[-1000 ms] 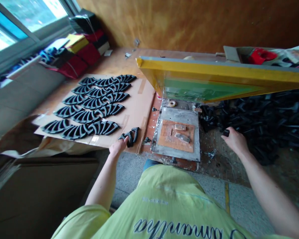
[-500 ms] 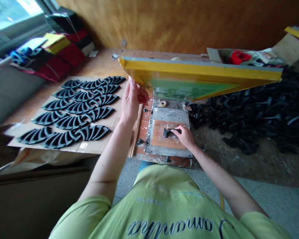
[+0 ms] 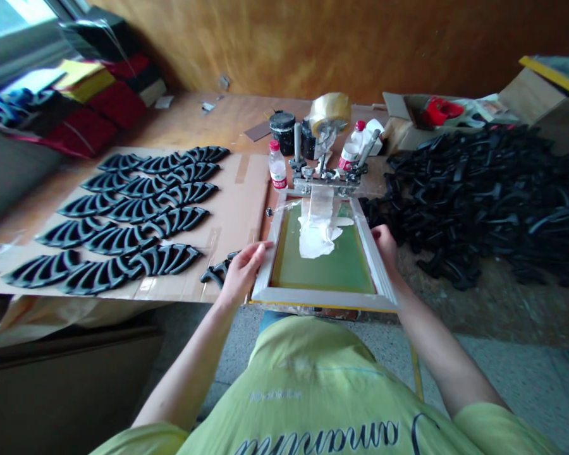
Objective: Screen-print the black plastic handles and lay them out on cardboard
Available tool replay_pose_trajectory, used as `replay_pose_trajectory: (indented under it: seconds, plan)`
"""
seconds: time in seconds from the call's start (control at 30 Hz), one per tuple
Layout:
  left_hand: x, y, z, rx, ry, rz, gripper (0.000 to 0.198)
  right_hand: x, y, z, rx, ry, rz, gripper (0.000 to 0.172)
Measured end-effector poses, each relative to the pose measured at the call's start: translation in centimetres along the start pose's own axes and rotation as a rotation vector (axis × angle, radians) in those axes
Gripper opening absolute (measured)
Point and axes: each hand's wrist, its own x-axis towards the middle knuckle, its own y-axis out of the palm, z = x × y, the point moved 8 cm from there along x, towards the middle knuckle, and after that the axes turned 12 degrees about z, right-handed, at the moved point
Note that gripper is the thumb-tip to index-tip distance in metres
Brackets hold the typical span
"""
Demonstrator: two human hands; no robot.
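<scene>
Swung down since a moment ago: the yellow-edged screen-printing frame (image 3: 325,300), no longer raised on its hinge clamp (image 3: 327,180) but lying flat over the printing bed, with its green mesh (image 3: 322,275) facing up. Across the mesh, near the clamped end, a thick smear of white ink (image 3: 317,230) under a strip of clear film. Hidden beneath the mesh now: the metal bed, its orange board and the black moulded part last seen there, so no telling how that part lies.

On the frame's near left corner, the left hand (image 3: 244,273), open, with fingers spread and resting on the rail. At the right rail, the right hand (image 3: 385,248), curled over the edge and gripping the frame. Just beside the left hand, at the edge of the cardboard sheet (image 3: 237,189), a small black moulded piece (image 3: 215,272), untouched.

Farther left on the same sheet, rows of black moulded parts (image 3: 123,221) in neat pairs. To the right of the frame, a loose heap of similar parts (image 3: 469,208). Beyond the clamp, newly in view, a roll of packing tape (image 3: 329,110), a black ink tin (image 3: 282,131) and a plastic bottle (image 3: 277,165).
</scene>
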Motion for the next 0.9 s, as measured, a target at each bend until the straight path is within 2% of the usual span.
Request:
replay_pose_trajectory:
  seconds: [0.07, 0.13, 0.23, 0.33, 0.43, 0.5, 0.63, 0.7, 0.8, 0.9]
  plan:
    - [-0.2, 0.3, 4.2, -0.046, -0.099, 0.017, 0.067, 1.1, -2.8, 0.2, 0.046, 0.057, -0.146, 0.033]
    - [0.2, 0.5, 7.4, -0.044, -0.153, 0.000, 0.075, 2.4, -4.1, 3.3, 0.049, -0.046, -0.199, 0.040]
    - [1.0, 0.3, 10.1, 0.035, -0.180, -0.044, 0.070, 4.2, -2.5, 10.2, -0.083, -0.295, -0.049, 0.057]
    - [1.5, -0.1, 11.1, 0.100, -0.167, -0.049, 0.065, 4.8, 0.7, 13.8, -0.219, -0.343, 0.151, 0.044]
    - [1.6, -0.4, 11.7, 0.129, -0.151, -0.050, 0.061, 3.6, 3.2, 14.1, -0.294, -0.326, 0.265, 0.021]
    - [1.6, -0.5, 12.0, 0.148, -0.141, -0.049, 0.061, 1.6, 4.2, 14.0, -0.353, -0.420, 0.302, 0.009]
    - [1.8, -0.2, 12.5, 0.209, -0.130, 0.002, 0.063, -3.1, 4.7, 13.7, -0.410, -0.733, 0.393, 0.021]
    - [1.9, -0.2, 12.6, 0.227, -0.123, 0.013, 0.063, -3.9, 4.2, 13.6, -0.384, -0.814, 0.447, 0.021]
    - [1.9, -0.3, 12.6, 0.225, -0.103, 0.008, 0.063, -2.5, 3.7, 13.7, -0.334, -0.769, 0.467, 0.008]
    - [2.0, -0.4, 12.6, 0.183, -0.095, 0.017, 0.064, -1.3, 3.8, 13.8, -0.310, -0.666, 0.340, 0.008]
